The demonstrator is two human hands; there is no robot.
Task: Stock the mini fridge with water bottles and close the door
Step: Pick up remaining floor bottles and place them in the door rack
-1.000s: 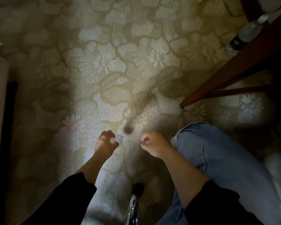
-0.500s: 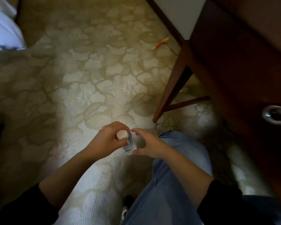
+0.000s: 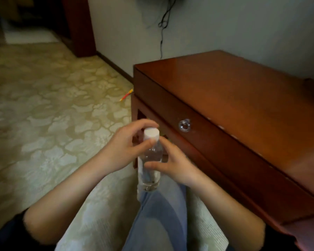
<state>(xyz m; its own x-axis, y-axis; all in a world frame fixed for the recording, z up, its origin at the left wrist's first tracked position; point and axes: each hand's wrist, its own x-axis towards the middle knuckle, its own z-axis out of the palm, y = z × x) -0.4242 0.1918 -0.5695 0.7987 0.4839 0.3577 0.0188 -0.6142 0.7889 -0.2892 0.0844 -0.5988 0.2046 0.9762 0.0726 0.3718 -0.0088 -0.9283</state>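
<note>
A clear water bottle [image 3: 150, 165] with a white cap stands upright between both hands, above my knee in light blue jeans. My left hand [image 3: 121, 151] pinches the neck just under the cap with thumb and fingers. My right hand [image 3: 174, 169] wraps the bottle's body from the right side. No mini fridge shows in this view.
A reddish-brown wooden table [image 3: 234, 109] with a metal ring pull [image 3: 184, 125] stands close on the right, against a pale wall with a hanging black cable [image 3: 162, 24]. Floral carpet [image 3: 43, 115] spreads to the left, with a red-yellow pencil [image 3: 126, 95] lying on it.
The view has swung up from the carpet to the table and wall. The bottle has been lifted from near the floor and turned upright, and both hands have closed on it.
</note>
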